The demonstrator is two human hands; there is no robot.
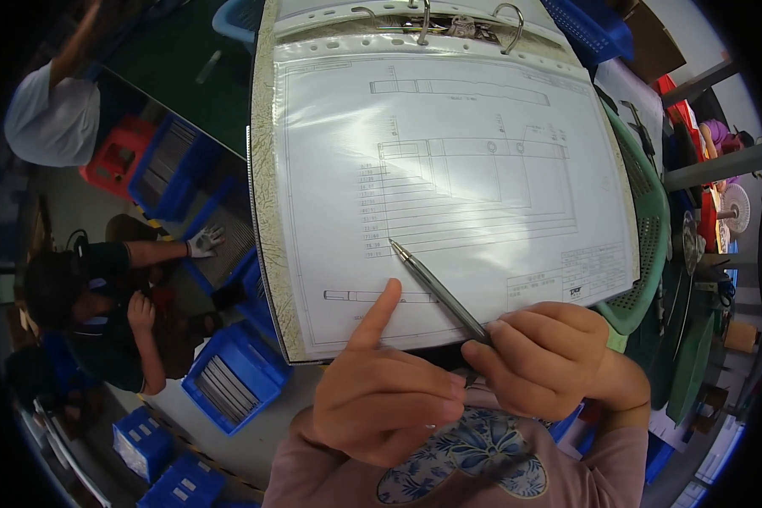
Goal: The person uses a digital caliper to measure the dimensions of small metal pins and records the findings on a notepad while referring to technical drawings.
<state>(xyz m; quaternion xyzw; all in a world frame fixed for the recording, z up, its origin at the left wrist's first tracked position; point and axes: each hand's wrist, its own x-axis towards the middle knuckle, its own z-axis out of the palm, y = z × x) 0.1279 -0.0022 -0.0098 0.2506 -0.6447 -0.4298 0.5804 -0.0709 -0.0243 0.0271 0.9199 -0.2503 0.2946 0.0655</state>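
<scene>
A ring binder [271, 254] is spread before me, with a technical drawing sheet [474, 203] in a clear sleeve. My right hand [550, 360] is closed round a grey pen [436, 290], whose tip rests at the lower end of a column of printed figures on the drawing. My left hand [385, 394] is at the binder's near edge. Its index finger stretches up over the sheet, and the other fingers are curled. A small dark thing shows between the two hands. Whether the left fingers hold it, I cannot make out.
A green plastic basket [643, 229] lies under the binder's right side. Blue crates [237, 377] with long metal pieces stand on the floor at left. One person wearing a white glove [205, 241] sits there; another in a white shirt [55, 118] is farther off.
</scene>
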